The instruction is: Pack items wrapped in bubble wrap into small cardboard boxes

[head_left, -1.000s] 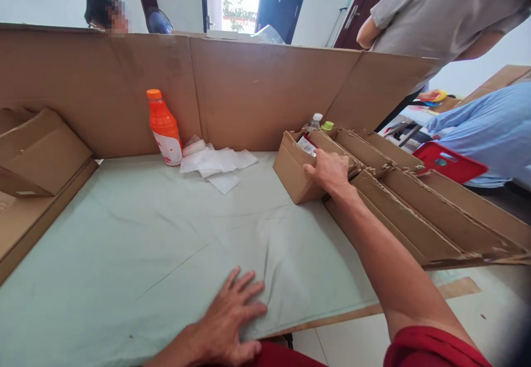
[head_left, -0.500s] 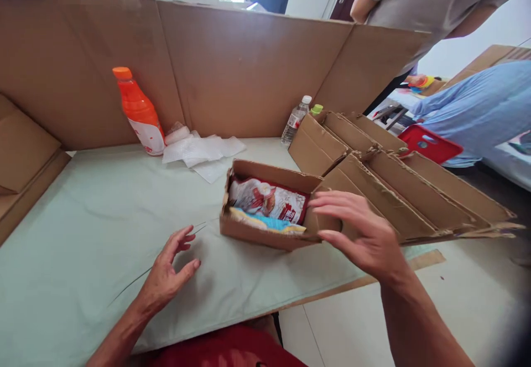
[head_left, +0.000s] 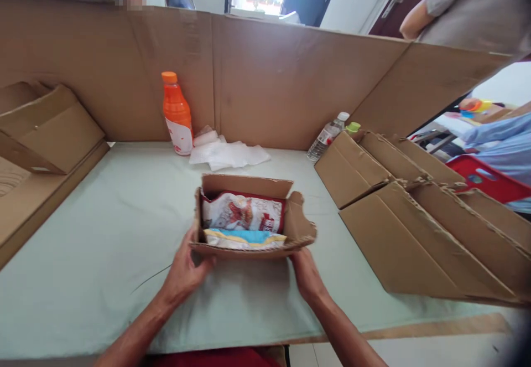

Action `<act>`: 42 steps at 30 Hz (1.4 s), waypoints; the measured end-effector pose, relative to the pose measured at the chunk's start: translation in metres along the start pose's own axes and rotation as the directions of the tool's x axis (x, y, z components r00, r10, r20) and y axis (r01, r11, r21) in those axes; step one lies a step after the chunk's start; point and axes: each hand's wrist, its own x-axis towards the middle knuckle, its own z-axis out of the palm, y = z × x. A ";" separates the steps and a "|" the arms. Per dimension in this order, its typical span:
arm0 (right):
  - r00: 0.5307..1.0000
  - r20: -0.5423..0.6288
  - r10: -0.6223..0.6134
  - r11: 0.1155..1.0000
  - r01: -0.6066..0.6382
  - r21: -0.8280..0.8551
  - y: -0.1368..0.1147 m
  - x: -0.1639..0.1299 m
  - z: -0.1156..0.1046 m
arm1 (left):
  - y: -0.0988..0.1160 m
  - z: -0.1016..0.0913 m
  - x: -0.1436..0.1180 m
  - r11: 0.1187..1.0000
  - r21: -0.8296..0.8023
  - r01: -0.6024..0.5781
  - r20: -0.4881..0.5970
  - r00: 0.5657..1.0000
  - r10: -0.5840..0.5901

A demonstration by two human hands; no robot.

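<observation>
— Hands first: where are they?

— Left hand (head_left: 186, 270) grips the near left corner of a small open cardboard box (head_left: 249, 220), fingers curled against its wall. Right hand (head_left: 305, 272) clasps the near right corner, fingers tucked under the edge.

— How does the box look?

— Brown and worn, its right flap torn and bent outward. It sits mid-table on a pale green table cover (head_left: 103, 228).

— What is inside?

— A red and white snack packet (head_left: 243, 212) at the back, and a blue and yellow packet (head_left: 244, 238) in front, touching it.

— Anything nearby?

— An orange bottle (head_left: 177, 113) by the cardboard back wall, white wrappers (head_left: 228, 154) beside it, and flattened cartons (head_left: 415, 217) to the right.
</observation>
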 end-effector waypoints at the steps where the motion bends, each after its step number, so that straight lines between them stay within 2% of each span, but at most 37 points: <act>1: 0.998 0.055 0.018 0.998 -0.021 0.055 -0.007 0.010 0.018 | -0.002 -0.013 0.009 0.999 -0.011 0.044 -0.051 0.998 -0.044; 3: 0.982 0.185 0.032 0.985 -0.063 0.162 -0.021 0.032 0.057 | -0.006 -0.040 0.029 0.996 -0.046 0.082 -0.155 0.984 -0.088; 5: 0.955 0.294 0.026 0.966 -0.100 0.239 -0.031 0.055 0.094 | -0.010 -0.063 0.048 0.997 -0.064 0.050 -0.293 0.954 -0.067; 8: 0.900 0.436 -0.011 0.953 -0.123 0.277 -0.033 0.085 0.126 | -0.017 -0.082 0.066 0.999 -0.025 0.023 -0.475 0.880 -0.032; 10: 0.872 0.483 -0.079 0.979 -0.024 0.204 -0.030 0.103 0.127 | -0.022 -0.085 0.070 0.998 0.004 0.055 -0.528 0.848 -0.045; 13: 0.895 0.399 -0.199 0.974 0.227 -0.024 -0.025 0.134 0.106 | -0.030 -0.083 0.070 0.995 0.026 0.098 -0.544 0.836 -0.068; 16: 0.914 0.298 -0.276 0.911 0.347 -0.221 -0.025 0.177 0.087 | -0.035 -0.082 0.068 0.992 0.026 0.120 -0.531 0.843 -0.088; 18: 0.903 0.283 -0.323 0.820 0.416 -0.393 -0.026 0.210 0.087 | -0.039 -0.084 0.068 0.991 0.014 0.136 -0.519 0.848 -0.109; 20: 0.894 0.274 -0.354 0.721 0.448 -0.529 -0.026 0.243 0.096 | -0.044 -0.086 0.067 0.987 0.018 0.159 -0.524 0.843 -0.126; 21: 0.897 0.261 -0.357 0.705 0.443 -0.554 -0.025 0.258 0.102 | -0.046 -0.088 0.066 0.985 0.029 0.172 -0.531 0.837 -0.130; 24: 0.911 0.182 -0.371 0.732 0.407 -0.546 -0.020 0.289 0.113 | -0.050 -0.092 0.065 0.977 0.065 0.205 -0.542 0.829 -0.138; 27: 0.920 0.035 -0.391 0.776 0.350 -0.524 -0.012 0.289 0.099 | -0.050 -0.095 0.065 0.977 0.070 0.202 -0.519 0.843 -0.138; 30: 0.900 -0.090 -0.427 0.797 0.328 -0.508 -0.003 0.259 0.059 | -0.046 -0.094 0.065 0.982 0.053 0.184 -0.510 0.850 -0.132; 31: 0.891 -0.074 -0.448 0.788 0.354 -0.504 0.000 0.245 0.043 | -0.045 -0.093 0.065 0.983 0.045 0.180 -0.513 0.848 -0.132; 34: 0.885 0.109 -0.453 0.742 0.443 -0.504 0.005 0.202 -0.003 | -0.042 -0.090 0.065 0.985 0.032 0.172 -0.525 0.841 -0.130; 36: 0.902 0.144 -0.407 0.749 0.420 -0.513 0.002 0.183 -0.023 | -0.040 -0.089 0.065 0.986 0.035 0.163 -0.527 0.841 -0.121; 39: 0.920 0.045 -0.389 0.794 0.360 -0.490 -0.010 0.178 -0.027 | -0.038 -0.088 0.067 0.990 0.027 0.140 -0.527 0.843 -0.105; 40: 0.918 0.043 -0.394 0.803 0.366 -0.470 -0.014 0.182 -0.020 | -0.037 -0.088 0.067 0.991 0.023 0.133 -0.530 0.842 -0.100; 42: 0.908 0.115 -0.403 0.799 0.410 -0.439 -0.021 0.194 0.004 | -0.035 -0.087 0.068 0.993 0.017 0.114 -0.541 0.836 -0.086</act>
